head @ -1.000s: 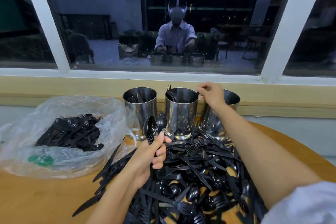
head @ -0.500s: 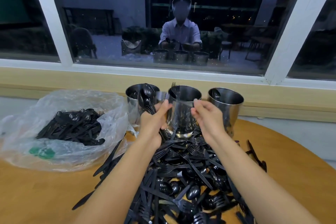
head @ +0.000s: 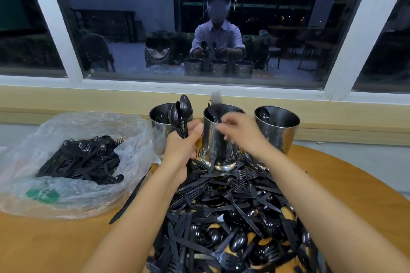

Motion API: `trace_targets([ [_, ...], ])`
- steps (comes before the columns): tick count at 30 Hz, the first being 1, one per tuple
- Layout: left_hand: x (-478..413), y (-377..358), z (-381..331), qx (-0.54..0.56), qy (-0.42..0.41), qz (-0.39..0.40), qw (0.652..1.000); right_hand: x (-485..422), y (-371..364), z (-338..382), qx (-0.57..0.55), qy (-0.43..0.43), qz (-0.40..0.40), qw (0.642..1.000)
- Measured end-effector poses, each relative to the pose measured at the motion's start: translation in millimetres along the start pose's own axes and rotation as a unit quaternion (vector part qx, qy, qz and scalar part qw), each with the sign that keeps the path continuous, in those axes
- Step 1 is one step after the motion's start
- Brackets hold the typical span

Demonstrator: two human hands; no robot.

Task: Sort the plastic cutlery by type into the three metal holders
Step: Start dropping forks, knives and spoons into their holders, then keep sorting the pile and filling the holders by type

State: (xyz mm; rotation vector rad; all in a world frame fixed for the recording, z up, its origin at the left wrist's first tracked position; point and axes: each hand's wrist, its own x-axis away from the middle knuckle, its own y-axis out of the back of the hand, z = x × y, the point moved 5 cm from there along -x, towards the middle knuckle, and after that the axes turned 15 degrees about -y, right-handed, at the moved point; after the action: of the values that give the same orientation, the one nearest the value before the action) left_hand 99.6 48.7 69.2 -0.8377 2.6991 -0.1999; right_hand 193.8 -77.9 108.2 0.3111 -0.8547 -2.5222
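Note:
Three shiny metal holders stand in a row at the back of the table: the left holder (head: 158, 127), the middle holder (head: 218, 146) with forks inside, and the right holder (head: 278, 127) with a spoon showing. My left hand (head: 180, 150) grips a bundle of black spoons and forks (head: 183, 111) upright in front of the left holder. My right hand (head: 240, 132), blurred by motion, pinches a single black utensil (head: 216, 98) just above the middle holder's rim; its type is too blurred to tell. A big pile of black plastic cutlery (head: 233, 217) lies in front of the holders.
A clear plastic bag (head: 93, 126) with more black cutlery (head: 82, 159) lies at the left on the round wooden table (head: 48, 244). A lone knife (head: 131, 197) lies beside the bag. A window ledge (head: 88, 99) and dark window rise right behind the holders.
My right hand left the bundle with one piece and moved up and right over the middle holder. My left hand still grips the bundle, now raised slightly.

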Motion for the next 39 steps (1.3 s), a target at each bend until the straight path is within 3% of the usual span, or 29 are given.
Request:
trace_targets([
  [2, -1.4, 1.9, 4.8, 0.028, 0.027, 0.023, 0.999, -24.0, 33.1, 10.0, -0.061, -0.013, -0.110, 0.992],
  [4, 1.0, 0.9, 11.0, 0.069, 0.061, 0.052, 0.994, -49.1, 51.5, 14.5, -0.072, -0.027, -0.162, 0.984],
  [7, 7.4, -1.1, 16.7, 0.111, 0.092, 0.083, 0.986, -78.2, 35.9, -3.8, 0.057, -0.101, -0.080, 0.990],
  [9, 11.1, -1.8, 18.2, 0.131, 0.104, 0.100, 0.981, -79.2, 26.8, -11.4, 0.111, -0.109, -0.091, 0.984],
  [11, 14.1, -1.6, 19.3, 0.126, 0.103, 0.111, 0.980, -62.2, 22.8, -3.6, 0.036, -0.068, -0.118, 0.990],
  [14, 20.2, -4.1, 20.2, 0.065, 0.072, 0.108, 0.989, -23.5, -4.3, 15.4, -0.073, -0.048, -0.002, 0.996],
  [19, 36.9, -15.5, 28.0, -0.038, 0.032, 0.099, 0.994, 11.4, -20.4, 11.5, -0.095, -0.062, 0.018, 0.993],
  [23, 53.4, -20.0, 31.0, -0.042, 0.040, 0.115, 0.992, 26.4, -20.7, -2.4, -0.217, -0.115, 0.128, 0.961],
  [26, 61.2, -24.6, 27.7, 0.004, 0.057, 0.151, 0.987, 35.8, -18.0, -6.1, -0.283, -0.107, 0.171, 0.938],
  [31, 74.5, -32.8, 20.8, 0.045, 0.133, 0.253, 0.957, 52.1, -8.0, -1.0, -0.138, -0.002, 0.141, 0.980],
  [39, 82.8, -42.7, 18.4, 0.089, 0.203, 0.330, 0.918, 59.4, -1.4, -8.1, -0.111, 0.012, 0.173, 0.979],
])
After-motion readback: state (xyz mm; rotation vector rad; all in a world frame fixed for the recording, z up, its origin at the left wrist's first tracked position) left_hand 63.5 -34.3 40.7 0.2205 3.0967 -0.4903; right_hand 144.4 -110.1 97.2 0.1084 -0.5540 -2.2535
